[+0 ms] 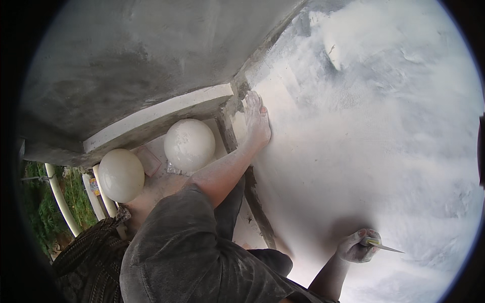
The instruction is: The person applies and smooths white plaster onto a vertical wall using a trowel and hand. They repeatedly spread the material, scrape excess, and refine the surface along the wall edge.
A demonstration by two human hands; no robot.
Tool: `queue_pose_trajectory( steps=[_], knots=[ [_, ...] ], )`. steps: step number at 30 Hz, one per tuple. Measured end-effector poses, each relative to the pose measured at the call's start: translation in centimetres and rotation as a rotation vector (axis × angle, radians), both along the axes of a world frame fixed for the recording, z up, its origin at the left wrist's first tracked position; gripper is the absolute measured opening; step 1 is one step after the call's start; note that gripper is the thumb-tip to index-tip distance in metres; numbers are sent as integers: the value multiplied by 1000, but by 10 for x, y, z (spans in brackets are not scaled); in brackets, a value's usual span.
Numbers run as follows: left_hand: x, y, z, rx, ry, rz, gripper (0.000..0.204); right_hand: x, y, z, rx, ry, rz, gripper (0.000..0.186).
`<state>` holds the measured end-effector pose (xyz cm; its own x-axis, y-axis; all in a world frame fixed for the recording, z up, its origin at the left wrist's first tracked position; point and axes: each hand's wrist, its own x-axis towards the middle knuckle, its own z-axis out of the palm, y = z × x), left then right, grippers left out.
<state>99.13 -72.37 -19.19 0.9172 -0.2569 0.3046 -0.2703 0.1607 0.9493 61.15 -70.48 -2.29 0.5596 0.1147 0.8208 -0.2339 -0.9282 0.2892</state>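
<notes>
One scraper (388, 247) sits in the right hand (356, 247), whose fingers curl around it; its length points rightward, away from the left edge of the white wall (328, 146). The left hand (257, 121), farther from it, lies flat near this edge.

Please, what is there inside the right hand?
The right hand grips a thin-bladed tool. The blade and a small yellowish part beside it can be seen; the rest is covered by the hand.
</notes>
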Motion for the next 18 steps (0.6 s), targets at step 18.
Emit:
queue_pose_trajectory(
  steps=[18],
  knots=[
    [17,-5,12,-6,-360,-54,59,69,28,23,-32,224,-218,42]
  ],
)
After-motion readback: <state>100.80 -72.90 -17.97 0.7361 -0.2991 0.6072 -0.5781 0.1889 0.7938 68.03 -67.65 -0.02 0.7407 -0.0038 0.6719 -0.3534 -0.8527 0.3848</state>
